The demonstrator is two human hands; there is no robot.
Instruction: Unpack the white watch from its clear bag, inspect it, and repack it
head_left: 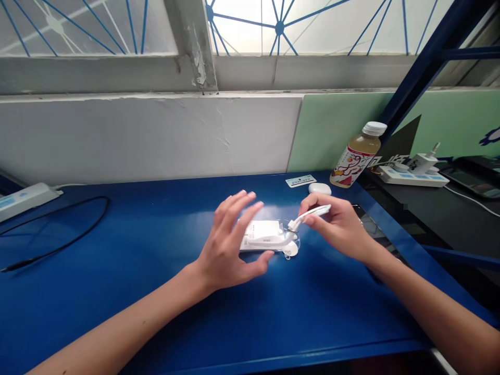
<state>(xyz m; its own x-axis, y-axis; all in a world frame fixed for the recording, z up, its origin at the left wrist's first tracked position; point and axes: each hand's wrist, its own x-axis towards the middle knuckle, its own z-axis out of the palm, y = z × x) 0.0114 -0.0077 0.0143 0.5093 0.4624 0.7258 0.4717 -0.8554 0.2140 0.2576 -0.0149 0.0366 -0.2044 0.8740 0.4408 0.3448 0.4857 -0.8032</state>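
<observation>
My left hand hovers over the blue table with fingers spread apart, holding nothing, just left of a clear plastic package with a white label and a white item inside. My right hand is closed in a pinch on a slim white curved piece, whose lower end meets the package's right end. The package lies flat on the table between both hands.
A drink bottle leans at the back right, with a small white case and a barcode sticker near it. A power strip with a charger lies further right. Another power strip and black cable lie at left.
</observation>
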